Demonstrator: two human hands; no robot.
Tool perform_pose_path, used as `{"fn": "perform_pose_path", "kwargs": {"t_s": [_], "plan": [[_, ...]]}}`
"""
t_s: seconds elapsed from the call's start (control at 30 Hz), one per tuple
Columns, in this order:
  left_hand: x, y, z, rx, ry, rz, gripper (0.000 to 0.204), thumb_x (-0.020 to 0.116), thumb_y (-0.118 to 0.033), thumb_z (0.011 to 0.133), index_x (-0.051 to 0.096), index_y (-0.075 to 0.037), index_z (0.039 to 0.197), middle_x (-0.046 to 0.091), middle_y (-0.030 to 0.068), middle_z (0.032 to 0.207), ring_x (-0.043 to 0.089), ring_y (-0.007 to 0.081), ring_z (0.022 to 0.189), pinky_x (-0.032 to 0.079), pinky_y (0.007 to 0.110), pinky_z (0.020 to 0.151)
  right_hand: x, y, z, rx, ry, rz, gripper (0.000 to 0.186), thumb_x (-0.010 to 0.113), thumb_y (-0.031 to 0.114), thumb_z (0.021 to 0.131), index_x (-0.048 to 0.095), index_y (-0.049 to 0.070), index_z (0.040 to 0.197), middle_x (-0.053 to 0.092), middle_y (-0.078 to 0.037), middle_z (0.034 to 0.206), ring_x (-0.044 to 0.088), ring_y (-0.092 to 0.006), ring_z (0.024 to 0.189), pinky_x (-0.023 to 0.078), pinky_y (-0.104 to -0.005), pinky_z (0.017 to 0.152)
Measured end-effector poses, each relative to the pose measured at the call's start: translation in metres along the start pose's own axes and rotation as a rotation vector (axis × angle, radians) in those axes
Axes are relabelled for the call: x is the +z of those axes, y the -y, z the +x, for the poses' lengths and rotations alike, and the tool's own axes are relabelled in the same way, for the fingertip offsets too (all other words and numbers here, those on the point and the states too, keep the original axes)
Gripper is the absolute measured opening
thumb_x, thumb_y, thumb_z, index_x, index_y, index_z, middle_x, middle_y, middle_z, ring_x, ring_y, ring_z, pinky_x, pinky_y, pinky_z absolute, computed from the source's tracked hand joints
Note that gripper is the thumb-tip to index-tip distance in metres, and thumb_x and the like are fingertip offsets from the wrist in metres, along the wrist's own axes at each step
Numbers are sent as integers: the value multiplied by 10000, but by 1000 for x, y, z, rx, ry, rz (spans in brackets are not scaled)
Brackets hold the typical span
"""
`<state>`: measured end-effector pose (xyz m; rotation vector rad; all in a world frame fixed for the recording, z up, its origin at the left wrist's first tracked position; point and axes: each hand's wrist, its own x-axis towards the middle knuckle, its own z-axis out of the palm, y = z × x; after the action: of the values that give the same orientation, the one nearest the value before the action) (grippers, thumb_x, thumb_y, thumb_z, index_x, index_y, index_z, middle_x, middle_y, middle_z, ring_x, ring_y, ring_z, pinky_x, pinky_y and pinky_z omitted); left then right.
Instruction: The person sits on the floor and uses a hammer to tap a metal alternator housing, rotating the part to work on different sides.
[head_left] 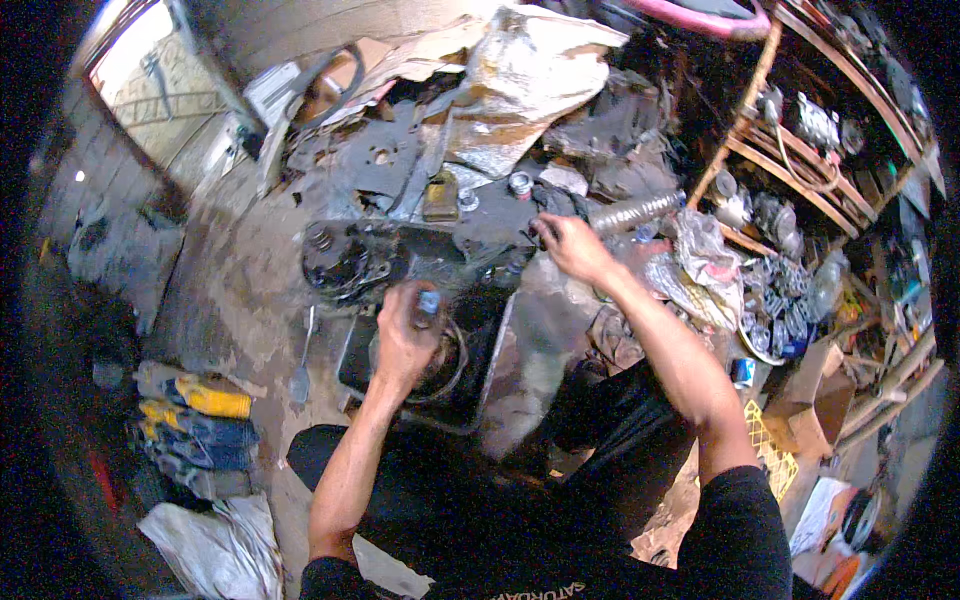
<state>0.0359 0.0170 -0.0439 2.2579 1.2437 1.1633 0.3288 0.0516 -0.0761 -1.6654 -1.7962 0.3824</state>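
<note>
Left hand (pixel 402 335) curled round blue-ended object (pixel 428 303); right hand (pixel 574 248) extended forward, grip unclear

A small dark piece (pixel 428 316) with a pale blue, roughly square end sits in the left hand (pixel 406 335), that end facing up, over a black tray (pixel 497 350). The tray is rectangular with a raised rim and lies level. Inside it, partly hidden under the left hand, rests a round metal part (pixel 462 362) with a dull, stained rim. Farther right, something dark (pixel 540 233) at the right hand's (pixel 566 246) fingertips is too small to identify.
</note>
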Motion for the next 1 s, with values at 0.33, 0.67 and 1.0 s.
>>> {"fn": "perform_pose_path", "kwargs": {"t_s": [0.33, 0.67, 1.0], "plan": [[238, -91, 100, 251, 164, -562, 485, 723, 44, 669, 550, -42, 1114, 590, 122, 1092, 605, 269, 1002, 498, 345, 867, -106, -108, -25, 393, 25, 428, 330, 553, 283, 920, 628, 65, 1155, 697, -109, 928, 642, -183, 792, 503, -339, 738], [384, -92, 101, 401, 123, -386, 691, 695, -3, 698, 322, 7, 1279, 459, 239, 1224, 541, 396, 1055, 447, 434, 921, -82, -242, -48, 556, -259, 194, 315, 695, 211, 783, 671, 47, 1051, 692, -159, 972, 662, -290, 908, 498, -366, 819], [428, -56, 91, 131, 323, -584, 507, 676, -57, 774, 455, 8, 1226, 591, 253, 1105, 576, 408, 1048, 462, 425, 884, -61, -252, -49, 630, -387, 196, 271, 657, 156, 782, 676, 46, 1030, 667, -219, 976, 635, -370, 946, 491, -415, 836]]}}
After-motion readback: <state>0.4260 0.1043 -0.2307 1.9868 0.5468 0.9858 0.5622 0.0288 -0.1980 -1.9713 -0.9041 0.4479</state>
